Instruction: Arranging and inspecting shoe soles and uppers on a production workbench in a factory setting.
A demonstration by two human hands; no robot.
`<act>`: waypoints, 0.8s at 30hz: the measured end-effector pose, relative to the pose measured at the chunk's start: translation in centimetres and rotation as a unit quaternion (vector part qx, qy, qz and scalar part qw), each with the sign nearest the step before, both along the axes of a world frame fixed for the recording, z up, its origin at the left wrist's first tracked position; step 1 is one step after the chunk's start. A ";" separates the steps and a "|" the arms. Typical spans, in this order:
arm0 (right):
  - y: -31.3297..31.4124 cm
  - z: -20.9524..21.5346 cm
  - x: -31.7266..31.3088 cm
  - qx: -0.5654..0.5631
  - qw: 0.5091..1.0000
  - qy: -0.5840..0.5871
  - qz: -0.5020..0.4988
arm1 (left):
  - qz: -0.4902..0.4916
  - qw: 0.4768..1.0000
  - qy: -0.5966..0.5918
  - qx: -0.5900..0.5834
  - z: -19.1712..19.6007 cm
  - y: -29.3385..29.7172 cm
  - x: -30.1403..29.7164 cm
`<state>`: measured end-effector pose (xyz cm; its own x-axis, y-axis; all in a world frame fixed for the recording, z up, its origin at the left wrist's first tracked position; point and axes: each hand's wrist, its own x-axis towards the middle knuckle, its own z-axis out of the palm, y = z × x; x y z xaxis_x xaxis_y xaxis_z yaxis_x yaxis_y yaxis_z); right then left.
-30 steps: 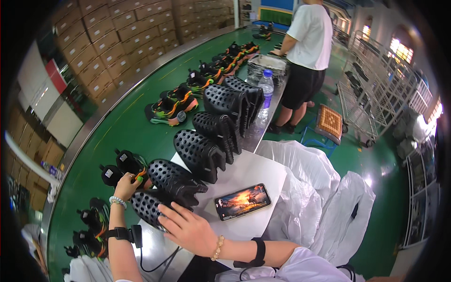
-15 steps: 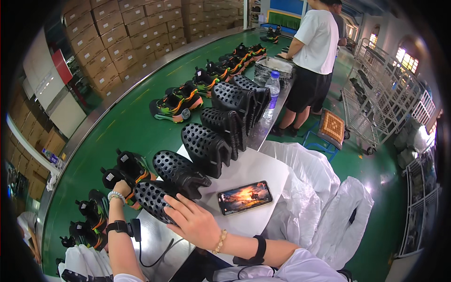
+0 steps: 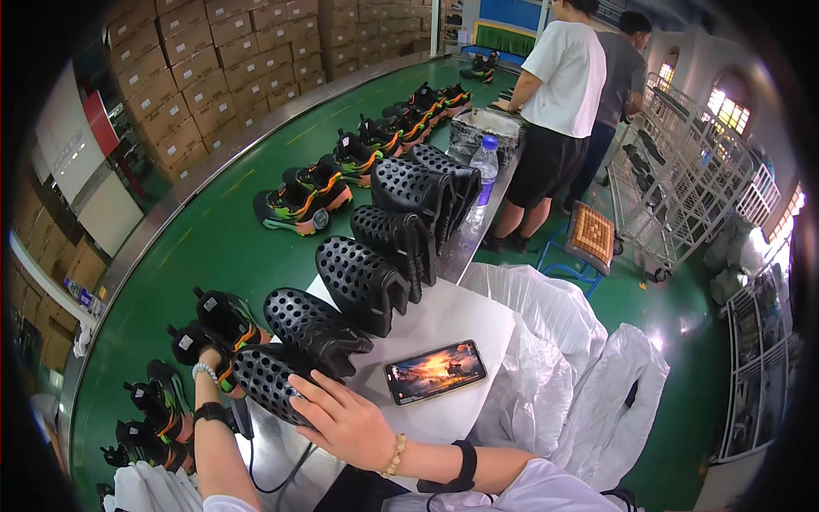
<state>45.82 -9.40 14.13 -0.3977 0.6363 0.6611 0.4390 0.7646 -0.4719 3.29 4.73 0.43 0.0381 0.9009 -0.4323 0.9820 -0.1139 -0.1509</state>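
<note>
Sneaker (image 3: 193,334), black and orange, on the green belt (image 3: 192,247), under the left hand (image 3: 209,357); fingers hidden, so I cannot tell its grip. Right hand (image 3: 350,427) lies with fingers outstretched against the nearest black holed form (image 3: 269,374), clasping nothing. I judge the step as getting hold of the shoe; next move calls for a sure grip, form kept steady. Labels: white tag (image 3: 185,343) on the shoe, others on cartons (image 3: 188,90), too small for me to read.

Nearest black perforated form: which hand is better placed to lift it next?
Probably the right hand: its fingers lie against the form, while the left hand is at a black shoe.
</note>
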 end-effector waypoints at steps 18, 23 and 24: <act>-0.3 1.7 -0.4 -0.007 0.997 -0.041 -0.064 | 0.106 0.986 -0.113 -0.064 8.6 -5.1 4.7; -0.9 5.0 -1.5 -0.156 0.959 -0.218 -0.090 | 0.212 0.963 -0.129 -0.103 8.1 -4.6 3.6; -0.2 4.4 -1.3 -0.128 0.963 -0.212 -0.104 | 0.225 0.957 -0.144 -0.111 6.9 -3.5 4.9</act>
<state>44.56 -9.64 18.53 -0.4433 0.8521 0.2782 0.7647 0.5214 -0.3786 8.18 1.21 7.34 -0.1861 0.7407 -0.6455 0.9366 0.3323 0.1113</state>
